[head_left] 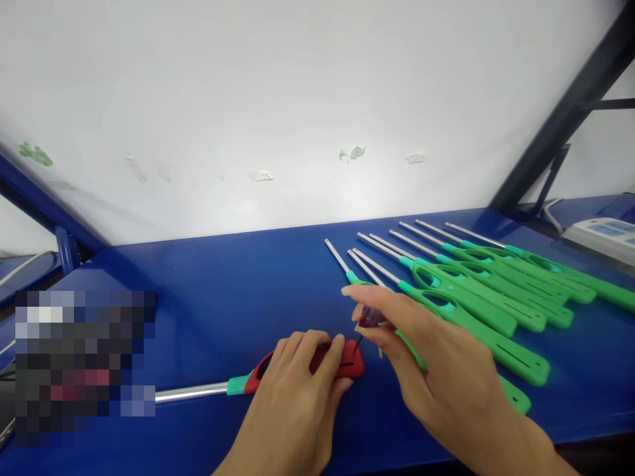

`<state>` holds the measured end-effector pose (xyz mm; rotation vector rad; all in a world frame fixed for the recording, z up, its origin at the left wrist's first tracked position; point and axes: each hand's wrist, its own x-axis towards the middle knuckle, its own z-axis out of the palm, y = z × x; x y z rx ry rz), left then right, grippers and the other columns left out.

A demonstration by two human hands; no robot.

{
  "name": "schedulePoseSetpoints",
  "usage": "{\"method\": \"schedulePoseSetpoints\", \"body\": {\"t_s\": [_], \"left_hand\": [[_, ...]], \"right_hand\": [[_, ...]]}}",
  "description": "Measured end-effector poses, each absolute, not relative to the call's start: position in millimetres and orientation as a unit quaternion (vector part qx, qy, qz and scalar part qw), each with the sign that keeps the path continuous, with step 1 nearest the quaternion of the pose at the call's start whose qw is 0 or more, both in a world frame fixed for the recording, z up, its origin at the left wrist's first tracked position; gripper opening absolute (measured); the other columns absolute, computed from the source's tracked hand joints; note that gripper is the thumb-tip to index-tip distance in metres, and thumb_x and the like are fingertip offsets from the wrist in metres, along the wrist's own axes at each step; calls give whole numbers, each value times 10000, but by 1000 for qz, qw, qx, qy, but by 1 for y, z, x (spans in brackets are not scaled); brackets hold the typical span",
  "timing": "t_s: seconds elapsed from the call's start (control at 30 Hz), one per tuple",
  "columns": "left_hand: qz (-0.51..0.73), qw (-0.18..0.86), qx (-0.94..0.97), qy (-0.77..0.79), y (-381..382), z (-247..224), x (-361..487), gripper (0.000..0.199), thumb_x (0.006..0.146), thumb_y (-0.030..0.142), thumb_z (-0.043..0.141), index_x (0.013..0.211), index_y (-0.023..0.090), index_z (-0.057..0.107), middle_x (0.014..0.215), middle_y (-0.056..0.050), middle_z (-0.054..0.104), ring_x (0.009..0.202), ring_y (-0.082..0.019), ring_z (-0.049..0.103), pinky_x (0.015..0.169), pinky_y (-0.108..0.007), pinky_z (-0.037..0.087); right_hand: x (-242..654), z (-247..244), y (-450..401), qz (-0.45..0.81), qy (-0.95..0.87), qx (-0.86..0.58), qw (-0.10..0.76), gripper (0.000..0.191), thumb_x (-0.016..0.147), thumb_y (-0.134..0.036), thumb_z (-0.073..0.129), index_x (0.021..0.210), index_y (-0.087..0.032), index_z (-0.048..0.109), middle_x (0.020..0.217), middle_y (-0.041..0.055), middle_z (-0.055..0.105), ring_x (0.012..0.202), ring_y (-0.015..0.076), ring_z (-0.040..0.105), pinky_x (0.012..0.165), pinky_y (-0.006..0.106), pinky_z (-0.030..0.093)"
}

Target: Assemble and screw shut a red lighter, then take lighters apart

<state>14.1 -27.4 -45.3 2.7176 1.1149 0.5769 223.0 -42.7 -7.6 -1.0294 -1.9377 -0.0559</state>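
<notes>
A red long-necked gas lighter [355, 367] with a silver barrel lies on the blue table, its barrel pointing left. My left hand [302, 383] is wrapped over its handle and presses it to the tabletop. My right hand [426, 357] pinches a small screwdriver [371, 317] by its dark purple, see-through handle. The screwdriver's thin shaft slants down to the end of the red handle, near the slot there. Whether its tip sits in a hole or a screw is too small to tell. Beside my right hand lie several green gas lighters [516, 350], some partly hidden by it.
The blue table [208, 297] meets a white wall panel [297, 99] at the back. Blue frame posts slope up at both sides. A white device with blue keys [602, 231] stands at far right. The area at left is blurred into blocks.
</notes>
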Motion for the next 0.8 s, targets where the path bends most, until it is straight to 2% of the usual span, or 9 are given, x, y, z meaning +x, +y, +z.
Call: {"method": "schedulePoseSetpoints", "body": {"t_s": [0.1, 0.23, 0.33, 0.4, 0.47, 0.53, 0.57, 0.63, 0.8], "left_hand": [[193, 80, 905, 371, -28, -45, 15, 357, 1111, 178, 477, 1460, 213, 540, 1297, -127, 652, 1113, -333, 650, 933, -597, 601], [219, 90, 900, 365, -27, -45, 15, 290, 1120, 174, 450, 1376, 238, 571, 1245, -107, 665, 1072, -323, 664, 871, -555, 613], [216, 101, 905, 352, -27, -44, 16, 264, 1116, 177, 477, 1349, 240, 582, 1241, -97, 670, 1052, -312, 665, 872, -544, 613], [209, 99, 909, 347, -27, -44, 16, 281, 1114, 180, 490, 1376, 235, 577, 1257, -100, 670, 1055, -316, 661, 880, -558, 612], [206, 92, 910, 347, -28, -45, 16, 307, 1112, 181, 498, 1408, 227, 566, 1281, -108, 668, 1074, -326, 659, 895, -577, 612], [205, 87, 912, 346, -28, -44, 16, 329, 1106, 186, 513, 1432, 216, 554, 1310, -118, 665, 1111, -336, 659, 923, -584, 610], [206, 84, 912, 344, -28, -44, 16, 328, 1102, 187, 521, 1427, 216, 557, 1323, -120, 663, 1128, -338, 659, 932, -577, 611], [209, 82, 911, 347, -29, -44, 16, 337, 1095, 185, 532, 1429, 227, 561, 1324, -117, 664, 1134, -333, 664, 936, -559, 613], [228, 80, 907, 344, -29, -44, 16, 316, 1095, 179, 519, 1401, 220, 588, 1226, -102, 683, 1032, -300, 676, 876, -510, 618]], "right_hand": [[221, -8, -45, 2, -794, -390, 466, 533, 1037, -14, 488, 1483, -304, 527, 1225, -14, 738, 1068, 80, 734, 948, 170, 597], [216, -9, -45, 31, -797, -353, 489, 535, 1015, 1, 476, 1431, -330, 545, 1108, 1, 646, 938, 87, 692, 813, 199, 619], [215, -9, -44, 19, -789, -365, 493, 532, 1019, -15, 496, 1440, -336, 544, 1079, 1, 620, 915, 83, 661, 813, 191, 611], [216, -8, -45, 25, -783, -382, 491, 513, 1029, -48, 521, 1460, -326, 542, 1122, 5, 655, 999, 84, 681, 870, 175, 608], [219, -6, -46, 33, -784, -383, 487, 515, 1038, -56, 513, 1489, -303, 532, 1262, 15, 691, 1178, 83, 685, 997, 165, 583], [222, -4, -47, 35, -789, -369, 490, 536, 1027, -21, 488, 1501, -268, 527, 1398, 21, 689, 1337, 88, 643, 1131, 177, 520], [223, -4, -48, 36, -791, -359, 494, 550, 1012, 8, 479, 1493, -255, 534, 1408, 18, 695, 1351, 86, 641, 1162, 182, 499], [223, -2, -48, 34, -789, -347, 506, 548, 987, 38, 490, 1455, -237, 563, 1313, 6, 733, 1246, 74, 691, 1122, 167, 525], [218, 1, -48, -44, -762, -373, 528, 400, 990, -56, 647, 1346, -238, 641, 1000, -20, 718, 875, 83, 679, 774, 149, 600]]}}
